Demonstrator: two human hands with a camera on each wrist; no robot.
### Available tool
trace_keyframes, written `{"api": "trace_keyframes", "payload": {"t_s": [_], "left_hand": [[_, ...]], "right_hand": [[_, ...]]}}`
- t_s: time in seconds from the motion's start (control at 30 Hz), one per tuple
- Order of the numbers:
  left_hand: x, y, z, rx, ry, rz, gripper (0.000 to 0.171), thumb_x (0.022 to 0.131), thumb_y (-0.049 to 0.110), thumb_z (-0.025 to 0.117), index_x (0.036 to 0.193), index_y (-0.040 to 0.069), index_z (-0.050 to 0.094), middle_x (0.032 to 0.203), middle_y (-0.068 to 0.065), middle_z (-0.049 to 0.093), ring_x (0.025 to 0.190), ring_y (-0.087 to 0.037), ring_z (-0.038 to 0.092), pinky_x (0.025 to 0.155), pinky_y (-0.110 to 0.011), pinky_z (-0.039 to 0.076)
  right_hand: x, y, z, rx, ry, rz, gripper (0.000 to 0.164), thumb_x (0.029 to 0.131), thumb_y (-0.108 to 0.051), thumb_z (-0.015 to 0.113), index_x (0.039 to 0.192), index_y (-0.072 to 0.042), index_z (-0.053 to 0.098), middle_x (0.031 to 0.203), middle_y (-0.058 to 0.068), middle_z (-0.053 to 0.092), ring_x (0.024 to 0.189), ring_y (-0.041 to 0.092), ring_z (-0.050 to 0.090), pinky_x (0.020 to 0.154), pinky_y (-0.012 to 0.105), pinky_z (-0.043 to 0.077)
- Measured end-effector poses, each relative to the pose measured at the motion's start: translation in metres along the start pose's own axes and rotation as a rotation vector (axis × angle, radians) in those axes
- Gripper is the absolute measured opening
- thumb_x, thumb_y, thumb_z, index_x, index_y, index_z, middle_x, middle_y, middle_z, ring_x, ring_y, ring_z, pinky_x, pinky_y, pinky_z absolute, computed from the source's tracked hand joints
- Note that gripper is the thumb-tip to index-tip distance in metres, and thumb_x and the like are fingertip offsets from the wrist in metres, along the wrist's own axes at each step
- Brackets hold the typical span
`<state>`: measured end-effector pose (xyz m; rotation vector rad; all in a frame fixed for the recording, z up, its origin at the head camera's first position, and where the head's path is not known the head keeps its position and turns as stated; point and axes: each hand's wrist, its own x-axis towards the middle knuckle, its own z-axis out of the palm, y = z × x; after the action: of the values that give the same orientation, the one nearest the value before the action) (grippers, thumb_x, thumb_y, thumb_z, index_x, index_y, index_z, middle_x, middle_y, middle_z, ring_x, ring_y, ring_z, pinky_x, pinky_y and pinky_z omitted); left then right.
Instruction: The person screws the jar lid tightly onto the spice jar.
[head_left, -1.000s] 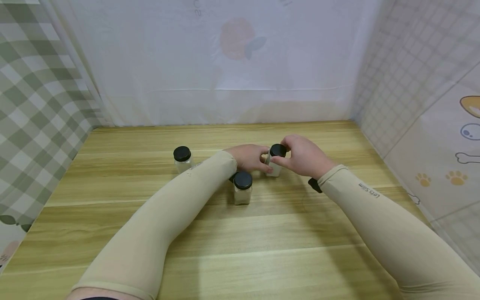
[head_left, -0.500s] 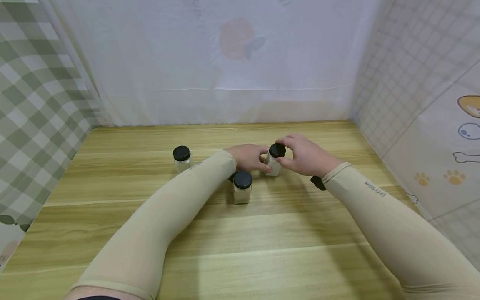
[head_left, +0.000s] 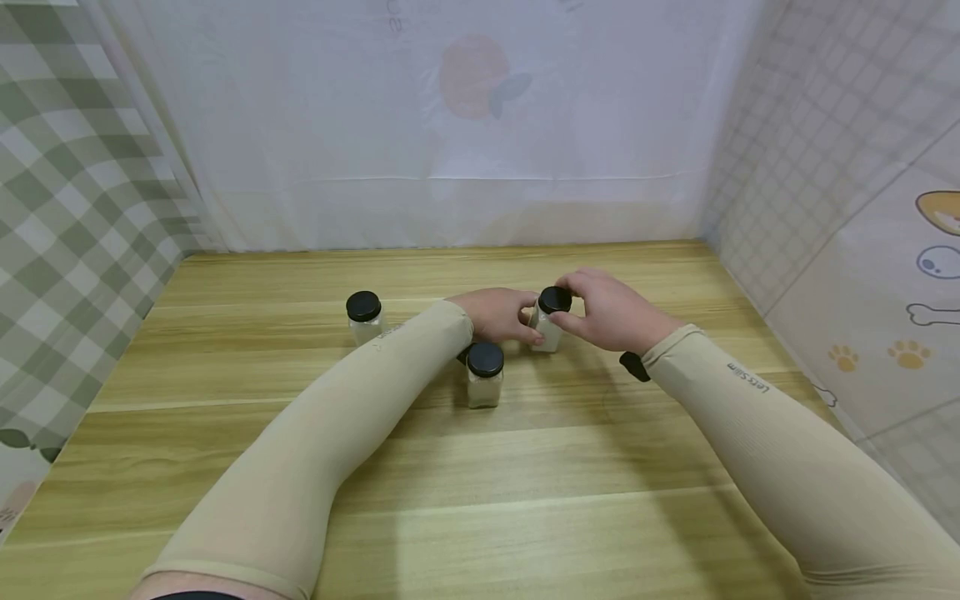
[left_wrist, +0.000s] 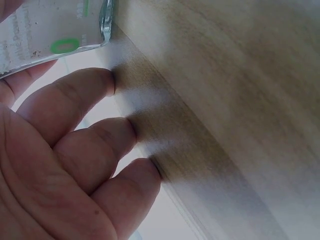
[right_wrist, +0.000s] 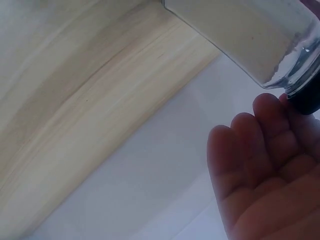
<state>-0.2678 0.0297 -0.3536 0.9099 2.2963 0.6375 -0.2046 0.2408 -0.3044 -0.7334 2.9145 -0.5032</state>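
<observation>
A square clear glass jar (head_left: 547, 332) with a black lid (head_left: 555, 300) stands upright on the wooden table, right of the middle. My left hand (head_left: 501, 315) holds its body from the left, between thumb and fingers. In the left wrist view the glass jar (left_wrist: 55, 37) bears green print, and the other fingertips rest on the wood. From the right, my right hand (head_left: 615, 312) pinches the lid. Pale powder fills the jar (right_wrist: 250, 37) in the right wrist view, where several fingers curve loosely below the black lid (right_wrist: 306, 95).
Another black-lidded jar (head_left: 485, 379) stands just in front of my left wrist. A third jar (head_left: 365, 318) is at the back left, partly behind my left sleeve. A white printed curtain (head_left: 480, 212) hangs along the back edge of the table (head_left: 525, 517).
My right hand's fingers and thumb have shifted slightly around the lid, and the right wrist has moved a little to the right. The left hand and the jars stay in place.
</observation>
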Motion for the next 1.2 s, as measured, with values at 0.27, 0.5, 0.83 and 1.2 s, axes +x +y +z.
{"api": "trace_keyframes", "payload": {"t_s": [0.27, 0.5, 0.83, 1.2], "left_hand": [[0.001, -0.0007, 0.0006, -0.007, 0.003, -0.002, 0.065, 0.101, 0.049, 0.069, 0.159, 0.036, 0.042, 0.152, -0.004, 0.061, 0.143, -0.02, 0.056, 0.118, -0.043, 0.044], [0.0025, -0.0015, 0.0004, 0.022, 0.008, 0.011, 0.068, 0.101, 0.052, 0.069, 0.16, 0.035, 0.04, 0.151, -0.004, 0.062, 0.143, -0.02, 0.056, 0.119, -0.042, 0.043], [0.0035, -0.0024, 0.0, 0.024, 0.005, 0.01, 0.067, 0.101, 0.051, 0.068, 0.16, 0.037, 0.04, 0.151, -0.004, 0.062, 0.142, -0.02, 0.056, 0.118, -0.042, 0.044], [0.0033, -0.0028, 0.0005, 0.014, 0.006, 0.006, 0.066, 0.1, 0.052, 0.069, 0.159, 0.036, 0.042, 0.151, -0.003, 0.062, 0.143, -0.02, 0.056, 0.117, -0.042, 0.044]], "right_hand": [[0.0018, 0.0013, 0.0017, 0.019, 0.008, 0.019, 0.032, 0.1, -0.027, 0.074, 0.116, 0.0, 0.067, 0.115, 0.015, 0.07, 0.113, 0.036, 0.066, 0.098, 0.05, 0.051], [0.0019, 0.0028, 0.0012, 0.017, 0.012, 0.006, 0.054, 0.098, -0.03, 0.075, 0.136, 0.004, 0.06, 0.129, 0.022, 0.067, 0.122, 0.04, 0.064, 0.106, 0.055, 0.05], [0.0007, 0.0045, 0.0007, -0.019, 0.003, -0.074, 0.044, 0.1, -0.019, 0.072, 0.138, 0.0, 0.061, 0.131, 0.02, 0.066, 0.125, 0.037, 0.062, 0.108, 0.056, 0.049], [0.0033, 0.0037, 0.0027, 0.014, -0.005, -0.051, 0.032, 0.102, -0.021, 0.071, 0.126, -0.001, 0.066, 0.122, 0.017, 0.068, 0.118, 0.034, 0.064, 0.105, 0.054, 0.05]]}}
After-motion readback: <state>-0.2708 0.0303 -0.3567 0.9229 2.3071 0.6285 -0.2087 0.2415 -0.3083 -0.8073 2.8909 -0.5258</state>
